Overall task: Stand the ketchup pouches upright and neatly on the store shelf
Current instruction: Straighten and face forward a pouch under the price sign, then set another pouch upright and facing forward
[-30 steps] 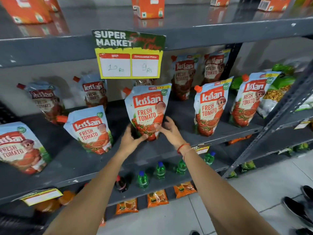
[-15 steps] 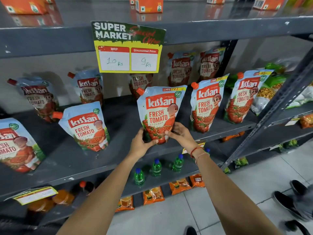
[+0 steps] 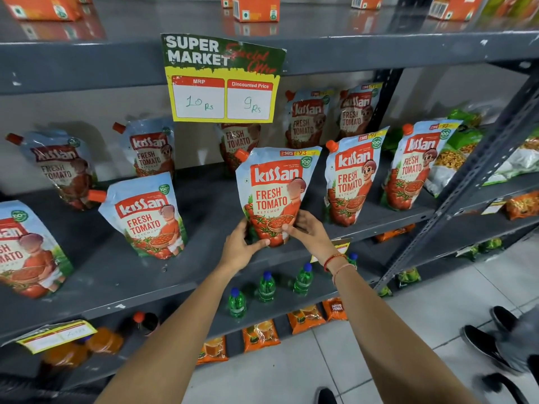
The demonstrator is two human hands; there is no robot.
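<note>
— So where's the pouch?
— On the shelf (image 3: pixel 204 258), near its front edge: pouch (image 3: pixel 275 193) upright.
— And the hands?
— Left hand (image 3: pixel 240 249) and right hand (image 3: pixel 309 231) both clasp its base, fingers curled around it.

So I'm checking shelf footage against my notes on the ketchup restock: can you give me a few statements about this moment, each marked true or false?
1. Both hands grip the lower part of one ketchup pouch. True: left hand and right hand flank its base.
2. The price sign shows a discounted price of 10 Rs. False: 10 Rs is the MRP; the discount reads 9 Rs.
3. The held pouch has a blue cap. False: its cap is orange.
4. Green bottles stand on the shelf below. True.
5. The right wrist is bare. False: it wears thread bands.
</note>
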